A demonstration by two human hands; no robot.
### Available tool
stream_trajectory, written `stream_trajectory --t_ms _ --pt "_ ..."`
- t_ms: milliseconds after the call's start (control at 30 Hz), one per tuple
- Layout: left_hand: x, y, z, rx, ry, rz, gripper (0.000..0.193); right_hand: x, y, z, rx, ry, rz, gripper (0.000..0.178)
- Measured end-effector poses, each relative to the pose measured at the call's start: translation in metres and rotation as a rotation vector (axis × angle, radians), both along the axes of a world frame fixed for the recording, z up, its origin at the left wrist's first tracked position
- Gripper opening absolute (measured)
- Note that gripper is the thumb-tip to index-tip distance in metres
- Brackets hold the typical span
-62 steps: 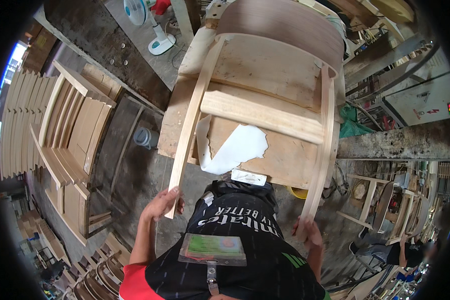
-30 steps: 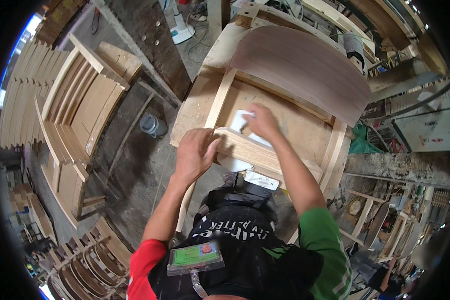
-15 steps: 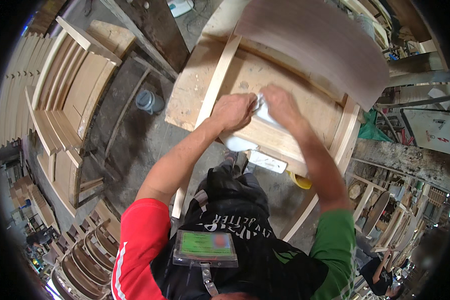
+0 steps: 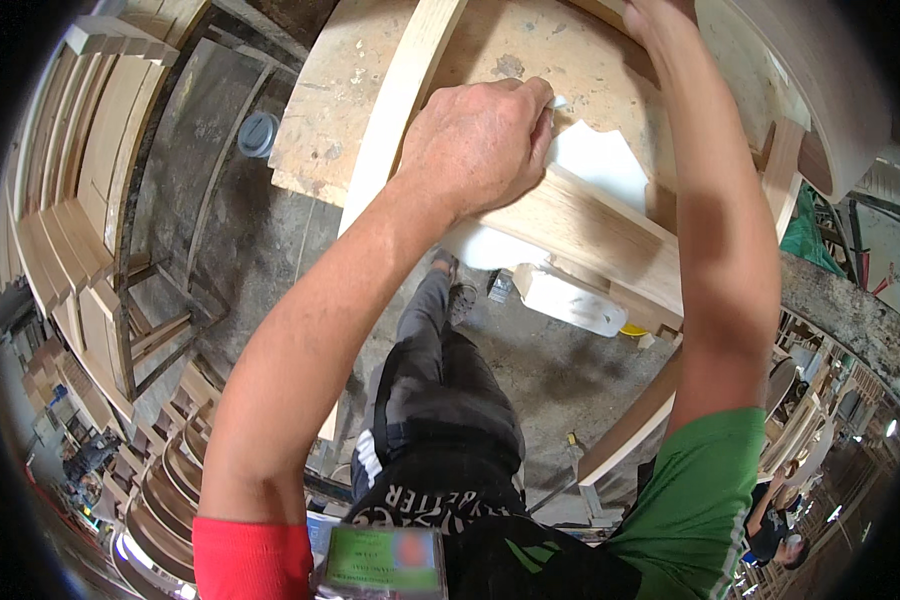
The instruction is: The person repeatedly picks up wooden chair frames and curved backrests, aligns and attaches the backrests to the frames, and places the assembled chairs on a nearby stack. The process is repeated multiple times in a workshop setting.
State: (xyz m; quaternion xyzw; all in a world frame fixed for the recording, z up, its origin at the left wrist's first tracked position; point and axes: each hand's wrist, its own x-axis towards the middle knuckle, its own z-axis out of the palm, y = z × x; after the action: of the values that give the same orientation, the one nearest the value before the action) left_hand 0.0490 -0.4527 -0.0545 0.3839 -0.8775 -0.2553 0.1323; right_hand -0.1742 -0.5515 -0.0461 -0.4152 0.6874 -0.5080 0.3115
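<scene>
A pale wooden chair frame (image 4: pixel 395 110) rests on a worn board (image 4: pixel 320 130). Its near rail (image 4: pixel 605 228) has a thin white sheet (image 4: pixel 600 160) passing behind it, and more white shows below. My left hand (image 4: pixel 480 145) is closed over the rail's left end, next to the upright; a scrap of white pokes out at its fingertips. Farther off, at the top edge of the picture, my right hand (image 4: pixel 662 18) reaches past the rail to the far side of the frame. Its fingers are cut off from view.
Under the rail hangs a white plastic piece (image 4: pixel 575 303). To the left stand a lidded bucket (image 4: pixel 258 135) and stacked curved chair parts (image 4: pixel 60 190). A broad curved panel (image 4: pixel 805 90) rises at the right. Green plastic (image 4: pixel 810 245) lies beyond it.
My right hand has left the spot beside my left hand and moved up and away to the far side. My left hand stays at the rail. The view has come closer to the frame.
</scene>
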Motion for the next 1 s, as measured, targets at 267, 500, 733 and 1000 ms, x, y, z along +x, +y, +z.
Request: stream_trajectory --t_ms 267,500,733,1000 --pt "0.003 0.0 -0.008 -0.028 0.079 -0.027 0.019 0.018 -0.068 -0.016 -0.302 0.144 -0.03 0.015" --pt "0.003 -0.001 -0.007 0.032 0.038 -0.02 0.02 0.029 -0.09 -0.026 -0.444 0.187 -0.014 0.014" --pt "0.002 -0.002 -0.008 0.024 0.053 -0.03 0.02 0.03 -0.074 -0.021 -0.239 0.323 0.001 0.022" --pt "0.001 -0.001 -0.006 0.016 0.018 -0.053 0.021 0.042 -0.055 -0.022 -0.171 0.294 -0.087 0.033"
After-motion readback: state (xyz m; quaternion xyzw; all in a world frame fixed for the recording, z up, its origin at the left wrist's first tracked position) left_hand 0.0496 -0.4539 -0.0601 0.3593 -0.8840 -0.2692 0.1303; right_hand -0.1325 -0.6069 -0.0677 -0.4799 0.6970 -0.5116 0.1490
